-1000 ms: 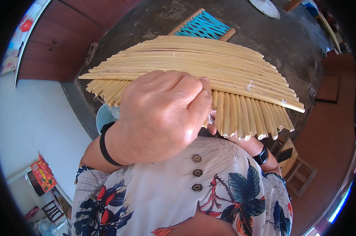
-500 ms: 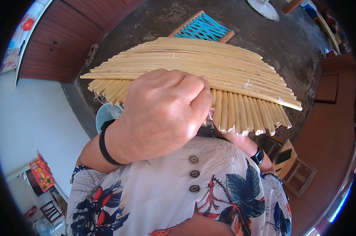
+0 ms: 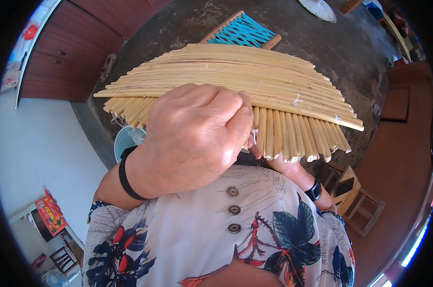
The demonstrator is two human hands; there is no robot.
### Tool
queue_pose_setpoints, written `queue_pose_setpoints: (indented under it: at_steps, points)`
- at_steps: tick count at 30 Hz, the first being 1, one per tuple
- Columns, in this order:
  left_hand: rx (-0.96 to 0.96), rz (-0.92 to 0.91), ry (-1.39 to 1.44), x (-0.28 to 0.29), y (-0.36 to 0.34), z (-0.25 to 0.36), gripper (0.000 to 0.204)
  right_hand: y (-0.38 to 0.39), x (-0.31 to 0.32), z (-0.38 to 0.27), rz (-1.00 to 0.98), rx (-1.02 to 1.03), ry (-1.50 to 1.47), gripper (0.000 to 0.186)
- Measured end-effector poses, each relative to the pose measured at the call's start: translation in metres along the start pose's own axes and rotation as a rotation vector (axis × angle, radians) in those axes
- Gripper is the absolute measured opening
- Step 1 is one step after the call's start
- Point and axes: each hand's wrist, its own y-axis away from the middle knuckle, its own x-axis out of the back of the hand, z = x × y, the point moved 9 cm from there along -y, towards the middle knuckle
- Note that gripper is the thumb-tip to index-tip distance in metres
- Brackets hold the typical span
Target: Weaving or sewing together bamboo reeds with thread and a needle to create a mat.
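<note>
A mat of straw-coloured plant stalks point(image 3: 226, 71) spreads out in front of me. Its upper layer runs crosswise over a lower layer of stalks point(image 3: 293, 134), whose cut ends point toward me. At the near edge of the upper layer, my left hand point(image 3: 197, 129) is closed in a fist around the mat, its fingertips hidden. My right hand point(image 3: 284, 165) comes in under the lower stalks; most of its fingers are covered by them. Beside the left fist hangs a short bit of white thread point(image 3: 254, 137). Small thread ends point(image 3: 296, 100) stick out of the upper layer.
Beyond the mat stands a low wooden stool with blue woven cord point(image 3: 243, 31). A light blue bucket point(image 3: 125, 143) is at the left below the mat. A phone point(image 3: 344, 187) lies on a wooden stool at the right. Dark red cabinets point(image 3: 78, 43) line the far left.
The mat and both hands have shifted very slightly left in the picture. A little more of the right hand's fingers and the white thread shows beside the left fist.
</note>
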Motion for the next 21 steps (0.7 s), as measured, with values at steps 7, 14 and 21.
queue_pose_setpoints:
  at_steps: [7, 14, 21]
  points:
    - [0.013, 0.007, 0.02, 0.0002, -0.0013, 0.0022, 0.022, -0.0023, 0.0001, 0.0088, 0.032, -0.03, -0.197, 0.026]
    - [0.042, 0.002, 0.075, 0.0015, -0.0021, -0.0002, 0.047, -0.005, -0.0013, 0.005, 0.023, -0.029, -0.195, 0.029]
    - [0.028, 0.01, 0.058, 0.001, -0.0019, 0.0002, 0.044, -0.0063, 0.0005, 0.0039, 0.008, -0.04, -0.203, 0.032]
